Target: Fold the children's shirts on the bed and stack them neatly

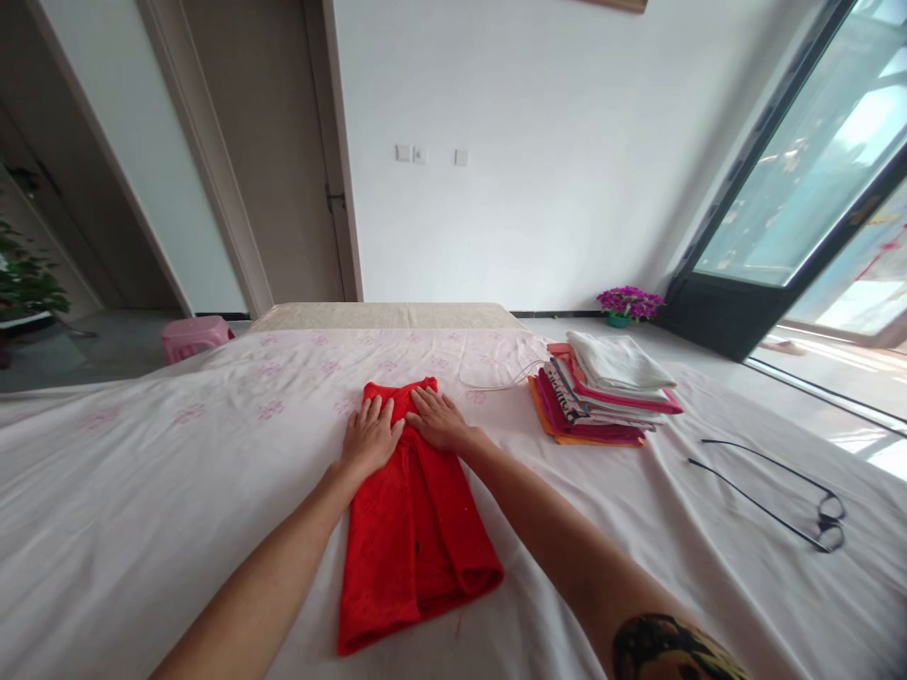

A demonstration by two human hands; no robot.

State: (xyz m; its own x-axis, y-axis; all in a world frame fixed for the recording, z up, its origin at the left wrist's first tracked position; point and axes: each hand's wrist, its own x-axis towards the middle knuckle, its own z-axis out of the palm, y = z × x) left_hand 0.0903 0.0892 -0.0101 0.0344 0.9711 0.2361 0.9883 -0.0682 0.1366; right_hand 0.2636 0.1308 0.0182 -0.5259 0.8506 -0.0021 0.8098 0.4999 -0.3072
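Bare forearms (262, 576) come in from the bottom edge, dark tattoo (666, 650) on the right one; red garment (383, 557) lies between them on a white sheet (177, 510) with pink flower prints; garment is bright red, soft-looking, folded into a long piece, narrow at the far end, wider at the near end; a lengthwise fold runs down its middle, sides turned inward, darker red in the gap; near edge is slanted, with a rounded, open-looking fold at its right corner; surface slightly textured, a few tiny specks.

Left hand (369, 436) and right hand (440, 420) both rest palm down on the garment's far part, fingers extended and a bit spread, gripping nothing; fingertips near its far edge; most of the cloth stretches from under the hands toward the camera; stack of folded clothes (602, 401) sits right of the right hand, well apart; glasses (828, 521) lie farther right.
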